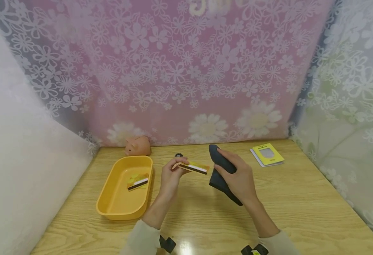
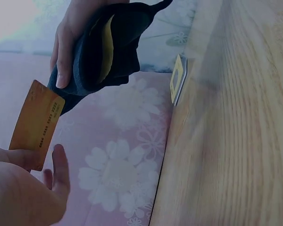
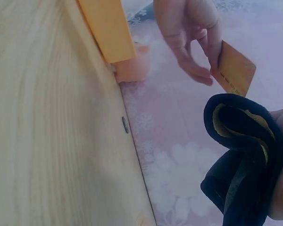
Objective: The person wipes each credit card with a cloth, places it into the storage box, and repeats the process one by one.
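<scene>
My left hand (image 1: 170,180) pinches a yellow-orange bank card (image 1: 194,168) between thumb and fingers; its dark stripe faces up in the head view. The left wrist view shows the other side of the card (image 2: 35,125), with a row of raised numbers. My right hand (image 1: 243,179) grips a dark blue cloth wallet (image 1: 216,154), raised and folded so that its mouth gapes. Inside the wallet (image 3: 212,110) a yellow strip shows along the opening. Card and wallet mouth are close together in front of me.
At the left stands a yellow tray (image 1: 116,198) with yellow cards (image 1: 138,184) in it. Behind the tray is a pink piggy bank (image 1: 138,146). A small round black thing (image 1: 178,155) lies near the back edge, and a yellow booklet (image 1: 267,154) lies at the back right.
</scene>
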A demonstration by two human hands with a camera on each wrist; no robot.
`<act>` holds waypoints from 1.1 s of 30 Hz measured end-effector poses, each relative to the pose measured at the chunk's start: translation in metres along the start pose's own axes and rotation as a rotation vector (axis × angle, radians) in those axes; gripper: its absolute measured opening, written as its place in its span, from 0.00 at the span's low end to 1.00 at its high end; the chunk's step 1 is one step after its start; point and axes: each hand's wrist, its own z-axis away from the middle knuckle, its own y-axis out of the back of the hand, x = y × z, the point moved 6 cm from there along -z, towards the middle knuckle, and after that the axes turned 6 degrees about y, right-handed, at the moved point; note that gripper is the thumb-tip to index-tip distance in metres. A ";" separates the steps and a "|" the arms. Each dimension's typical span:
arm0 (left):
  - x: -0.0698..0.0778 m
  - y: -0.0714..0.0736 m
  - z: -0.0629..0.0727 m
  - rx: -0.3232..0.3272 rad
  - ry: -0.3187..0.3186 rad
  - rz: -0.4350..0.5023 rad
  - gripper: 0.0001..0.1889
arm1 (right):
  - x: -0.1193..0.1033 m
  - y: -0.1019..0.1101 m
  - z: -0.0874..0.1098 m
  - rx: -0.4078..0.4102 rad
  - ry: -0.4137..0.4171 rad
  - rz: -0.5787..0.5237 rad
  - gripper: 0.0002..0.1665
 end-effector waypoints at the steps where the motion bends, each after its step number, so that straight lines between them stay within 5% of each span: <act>1: 0.000 -0.001 -0.001 0.000 -0.001 0.003 0.05 | -0.001 0.000 -0.001 0.004 -0.001 0.001 0.34; 18: -0.006 -0.004 -0.002 -0.103 -0.008 0.066 0.15 | 0.002 0.004 -0.007 0.016 -0.024 -0.019 0.33; 33: -0.006 -0.002 -0.007 -0.095 -0.001 0.023 0.25 | -0.004 -0.006 -0.007 -0.023 0.050 -0.054 0.35</act>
